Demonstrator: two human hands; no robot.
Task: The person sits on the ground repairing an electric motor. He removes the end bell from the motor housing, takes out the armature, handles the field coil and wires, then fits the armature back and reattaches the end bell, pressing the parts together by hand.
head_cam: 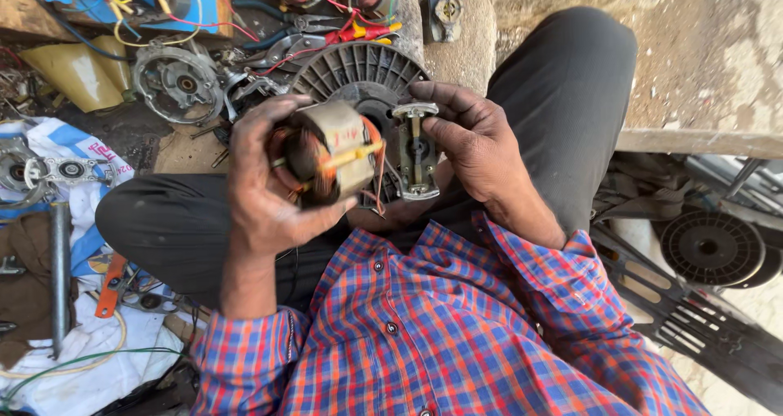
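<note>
A: From the head camera, what do the hands have hold of?

B: The left hand (263, 189) is wrapped around a motor stator (330, 151), a stubby round core with copper-coloured windings, pale insulating paper and a yellow sleeve across its face. The fingers curl over its top and the thumb comes up from below, so the grip is closed tight on it.

A: And the other one?

B: The right hand (481, 151) pinches a small grey metal end bracket (416, 151) between thumb and fingertips, held upright just beside the stator. It has a round bearing seat in the middle. Thin wires hang from the stator, down between the two parts.

A: Where is all this?

B: In front of the person's chest, above the lap, over dark trousers (563, 81) and a red-and-blue checked shirt (457, 334).

A: What lies around?

B: Right behind the hands a dark finned round housing (359, 69) sits on the ground. Left of it lies a silver motor end cover (177, 81), and further up, pliers (285, 26) among red and yellow wires. On the far left a metal pipe (59, 273) lies on white cloth (98, 367). At the right edge there is a black ribbed disc (711, 247).
</note>
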